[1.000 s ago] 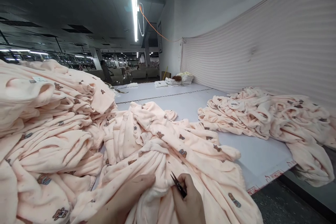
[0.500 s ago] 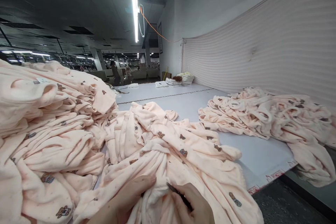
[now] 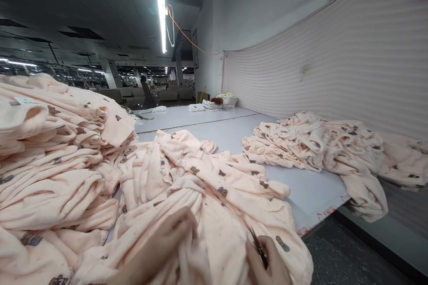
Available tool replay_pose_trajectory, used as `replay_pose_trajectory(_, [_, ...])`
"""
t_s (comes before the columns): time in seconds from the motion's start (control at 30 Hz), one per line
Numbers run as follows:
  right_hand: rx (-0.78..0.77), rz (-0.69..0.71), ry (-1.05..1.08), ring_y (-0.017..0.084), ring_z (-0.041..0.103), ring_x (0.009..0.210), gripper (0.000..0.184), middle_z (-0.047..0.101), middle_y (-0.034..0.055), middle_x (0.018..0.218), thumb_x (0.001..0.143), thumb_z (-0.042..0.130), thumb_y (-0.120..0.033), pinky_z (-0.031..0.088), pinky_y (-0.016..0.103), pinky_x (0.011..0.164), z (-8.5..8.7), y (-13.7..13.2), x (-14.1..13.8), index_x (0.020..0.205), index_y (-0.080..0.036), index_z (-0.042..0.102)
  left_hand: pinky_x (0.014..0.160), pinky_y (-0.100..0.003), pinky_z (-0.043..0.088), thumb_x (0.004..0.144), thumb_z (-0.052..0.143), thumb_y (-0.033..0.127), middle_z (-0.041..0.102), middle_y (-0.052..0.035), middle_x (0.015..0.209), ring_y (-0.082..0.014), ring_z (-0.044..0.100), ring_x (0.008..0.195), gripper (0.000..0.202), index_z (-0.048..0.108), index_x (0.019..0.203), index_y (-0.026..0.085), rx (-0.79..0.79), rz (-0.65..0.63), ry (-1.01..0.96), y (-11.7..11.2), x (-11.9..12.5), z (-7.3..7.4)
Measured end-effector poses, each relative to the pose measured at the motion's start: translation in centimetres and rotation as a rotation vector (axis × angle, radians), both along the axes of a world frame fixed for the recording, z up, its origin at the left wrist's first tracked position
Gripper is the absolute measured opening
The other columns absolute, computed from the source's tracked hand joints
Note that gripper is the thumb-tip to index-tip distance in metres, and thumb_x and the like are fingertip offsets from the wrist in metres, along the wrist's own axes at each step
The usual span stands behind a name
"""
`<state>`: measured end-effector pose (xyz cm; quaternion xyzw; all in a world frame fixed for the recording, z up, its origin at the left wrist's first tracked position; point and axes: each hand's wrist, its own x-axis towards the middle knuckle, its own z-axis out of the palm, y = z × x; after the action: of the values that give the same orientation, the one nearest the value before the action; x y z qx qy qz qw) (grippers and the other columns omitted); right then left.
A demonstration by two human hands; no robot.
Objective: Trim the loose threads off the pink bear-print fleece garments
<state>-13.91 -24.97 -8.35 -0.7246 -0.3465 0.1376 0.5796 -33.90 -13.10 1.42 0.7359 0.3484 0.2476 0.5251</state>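
A pale pink fleece garment [image 3: 220, 229] printed with small bears lies bunched in front of me. My left hand [image 3: 167, 240] is closed on a fold of it and lifts that fold; the fingers are smeared by motion. To the right, my right hand [image 3: 269, 262] grips small dark thread snips [image 3: 258, 247], blades pointing up and away from me. The snips are over the garment, apart from the fold in my left hand. Whether their blades are apart is too small to tell.
A high heap of similar garments [image 3: 56, 156] is at my left. Another pile [image 3: 310, 142] lies on the right of the white table [image 3: 294, 191], partly hanging past its edge. Folded white cloths [image 3: 212, 105] stand at the far end. A person [image 3: 146, 91] is in the background.
My right hand has moved right with the snips, away from the fold. My left hand has raised its fold slightly and shifted left. The view has turned a little right.
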Motion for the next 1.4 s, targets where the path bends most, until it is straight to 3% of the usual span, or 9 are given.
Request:
replay_pose_trajectory(0.1, [0.119, 0.189, 0.222, 0.015, 0.05, 0.056, 0.04, 0.045, -0.0053, 0.058, 0.076, 0.058, -0.06, 0.042, 0.023, 0.055, -0.6, 0.8, -1.0, 0.066, -0.024, 0.047, 0.085, -0.039, 0.041, 0.072, 0.064, 0.036, 0.067, -0.0059, 0.097, -0.0304, 0.058, 0.095, 0.033, 0.063, 0.103, 0.024, 0.294, -0.225, 0.368, -2.2, 3.0, -0.9])
replay_pose_trajectory(0.2, [0.184, 0.235, 0.311, 0.015, 0.053, 0.061, 0.036, 0.052, -0.004, 0.061, 0.081, 0.054, -0.056, 0.042, 0.022, 0.061, -0.8, 1.0, -1.2, 0.072, -0.022, 0.052, 0.081, -0.037, 0.041, 0.075, 0.055, 0.025, 0.064, -0.0068, 0.096, -0.0271, 0.058, 0.09, 0.014, 0.065, 0.084, 0.022, 0.353, -0.259, 0.41, -2.5, 3.7, -0.8])
replay_pose_trajectory(0.3, [0.136, 0.124, 0.222, 0.016, 0.055, 0.067, 0.032, 0.055, -0.0029, 0.065, 0.079, 0.059, -0.052, 0.041, 0.023, 0.065, -1.3, 0.5, 0.2, 0.073, -0.021, 0.055, 0.092, -0.033, 0.038, 0.077, 0.054, 0.028, 0.056, -0.0068, 0.119, -0.0258, 0.05, 0.11, 0.016, 0.062, 0.089, 0.021, 0.23, -0.104, 0.13, -0.4, 1.5, 0.2])
replay_pose_trajectory(0.37, [0.086, 0.086, 0.175, 0.016, 0.053, 0.067, 0.029, 0.053, -0.0032, 0.066, 0.076, 0.063, -0.048, 0.04, 0.023, 0.065, -1.7, 0.4, 1.3, 0.071, -0.021, 0.052, 0.087, -0.032, 0.04, 0.075, 0.055, 0.031, 0.06, -0.0062, 0.111, -0.0253, 0.053, 0.103, 0.019, 0.059, 0.09, 0.02, 0.083, -0.043, 0.01, 0.9, 0.1, 0.9])
replay_pose_trajectory(0.47, [0.073, 0.139, 0.172, 0.016, 0.054, 0.068, 0.025, 0.052, -0.0033, 0.067, 0.075, 0.063, -0.042, 0.043, 0.024, 0.066, -1.7, 1.3, 1.1, 0.071, -0.021, 0.05, 0.072, -0.028, 0.041, 0.074, 0.054, 0.027, 0.062, 0.0005, 0.081, -0.0202, 0.055, 0.079, 0.011, 0.057, 0.082, 0.02, 0.035, -0.116, 0.105, 1.1, 0.3, 1.1])
replay_pose_trajectory(0.67, [0.301, 0.232, 0.337, 0.015, 0.057, 0.065, 0.027, 0.057, -0.0021, 0.067, 0.079, 0.06, -0.047, 0.046, 0.021, 0.061, -0.7, 3.3, -3.9, 0.076, -0.021, 0.053, 0.085, -0.031, 0.04, 0.073, 0.063, 0.043, 0.07, 0.0001, 0.098, -0.0268, 0.059, 0.099, 0.03, 0.067, 0.094, 0.023, 0.055, -0.117, 0.345, -0.7, 4.2, 0.1])
replay_pose_trajectory(0.8, [0.256, 0.252, 0.369, 0.017, 0.063, 0.066, 0.03, 0.063, -0.0002, 0.067, 0.079, 0.059, -0.05, 0.047, 0.022, 0.064, -1.2, 3.2, -4.2, 0.083, -0.02, 0.057, 0.089, -0.029, 0.041, 0.073, 0.054, 0.024, 0.071, 0.0019, 0.105, -0.0249, 0.058, 0.106, 0.033, 0.066, 0.104, 0.024, -0.098, 0.002, 0.211, -0.4, 3.4, -0.3])
replay_pose_trajectory(1.03, [0.128, 0.344, -0.051, 0.019, 0.064, 0.072, 0.021, 0.066, 0.0021, 0.078, 0.081, 0.059, -0.04, 0.046, 0.024, 0.063, 0.3, 2.7, -1.6, 0.088, -0.024, 0.071, 0.089, -0.036, 0.043, 0.07, 0.057, 0.023, 0.073, -0.0011, 0.095, -0.0254, 0.063, 0.094, 0.031, 0.066, 0.099, 0.02, -0.457, -0.021, -0.071, 0.0, 2.3, -0.6])
replay_pose_trajectory(1.4, [0.05, 0.467, -0.199, 0.018, 0.065, 0.075, 0.021, 0.068, 0.0016, 0.082, 0.084, 0.055, -0.036, 0.045, 0.023, 0.065, 1.7, 3.8, -2.2, 0.094, -0.027, 0.071, 0.09, -0.035, 0.043, 0.069, 0.063, 0.027, 0.073, 0.0008, 0.096, -0.0283, 0.06, 0.104, 0.027, 0.068, 0.096, 0.022, -0.46, 0.057, -0.048, 0.0, 1.9, -0.2])
